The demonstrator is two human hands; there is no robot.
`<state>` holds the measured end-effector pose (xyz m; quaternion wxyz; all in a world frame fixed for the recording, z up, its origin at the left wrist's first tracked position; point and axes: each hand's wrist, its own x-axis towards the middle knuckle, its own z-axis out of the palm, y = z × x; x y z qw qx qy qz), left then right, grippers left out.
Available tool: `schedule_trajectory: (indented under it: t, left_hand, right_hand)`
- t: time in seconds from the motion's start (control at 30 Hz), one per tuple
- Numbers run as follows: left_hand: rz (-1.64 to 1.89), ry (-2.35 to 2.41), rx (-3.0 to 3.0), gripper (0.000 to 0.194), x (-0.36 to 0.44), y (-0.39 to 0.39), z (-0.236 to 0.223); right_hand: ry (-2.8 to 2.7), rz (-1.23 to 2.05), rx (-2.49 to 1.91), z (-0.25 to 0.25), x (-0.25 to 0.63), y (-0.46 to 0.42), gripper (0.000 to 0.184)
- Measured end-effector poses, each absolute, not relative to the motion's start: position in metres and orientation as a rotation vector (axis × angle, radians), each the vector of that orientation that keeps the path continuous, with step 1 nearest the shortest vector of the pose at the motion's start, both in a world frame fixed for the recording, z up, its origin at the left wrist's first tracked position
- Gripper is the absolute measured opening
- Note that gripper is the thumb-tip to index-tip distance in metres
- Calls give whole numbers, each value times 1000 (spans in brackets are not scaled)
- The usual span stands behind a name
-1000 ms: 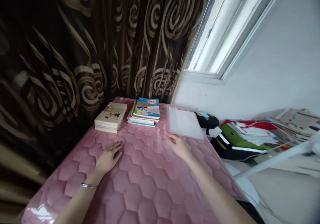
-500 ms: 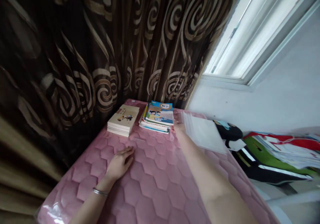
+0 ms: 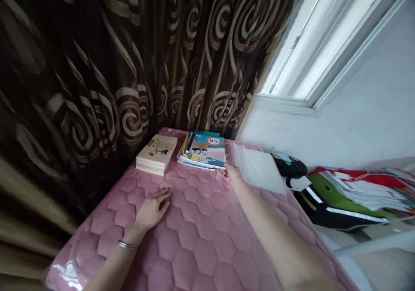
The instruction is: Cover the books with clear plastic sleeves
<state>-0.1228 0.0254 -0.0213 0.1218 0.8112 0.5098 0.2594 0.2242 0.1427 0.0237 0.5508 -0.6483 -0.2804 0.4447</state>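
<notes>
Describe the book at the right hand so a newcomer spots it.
At the far end of the pink surface, below the dark curtain, stand a cream pile and, to its right, a mixed pile of books. The blue book tops the mixed pile, at the right hand. Two cartoon figures on blue set it apart from the cream pile.

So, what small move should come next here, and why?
Probably slide the top blue book off its stack: the right hand is at the book's near right corner, and a teal cover beneath shows past its far edge.
</notes>
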Motion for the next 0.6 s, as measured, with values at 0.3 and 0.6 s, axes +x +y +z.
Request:
schedule_trajectory:
  t: [0.3, 0.6]
  left_hand:
    - [772, 1463, 2352, 34, -121, 22, -14]
    - [803, 1435, 2324, 33, -126, 27, -19]
  right_hand:
    - [-623, 1156, -1546, 42, 209, 145, 17]
    - [-660, 1104, -1364, 53, 200, 97, 27]
